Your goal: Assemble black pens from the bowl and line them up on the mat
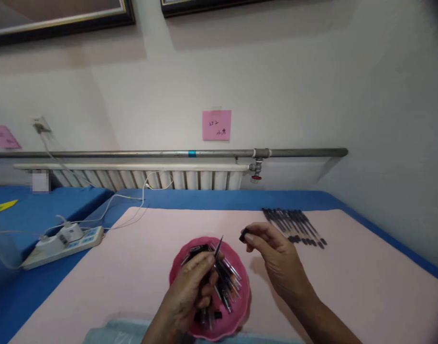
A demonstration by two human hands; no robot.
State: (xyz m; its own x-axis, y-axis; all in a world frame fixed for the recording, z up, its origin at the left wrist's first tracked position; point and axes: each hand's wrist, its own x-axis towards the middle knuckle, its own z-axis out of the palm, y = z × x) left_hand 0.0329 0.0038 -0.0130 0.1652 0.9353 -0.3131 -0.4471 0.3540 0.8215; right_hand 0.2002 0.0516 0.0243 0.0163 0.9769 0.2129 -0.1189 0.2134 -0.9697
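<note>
Pink bowl [176,272] sits near, full of pen parts. Left hand [192,291] grips a pen [216,253] over it; right hand [276,258] pinches a black cap [244,234], right of the bowl.

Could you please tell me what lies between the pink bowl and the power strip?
Nothing but bare pink mat and blue cloth, seen in the head view.
</note>
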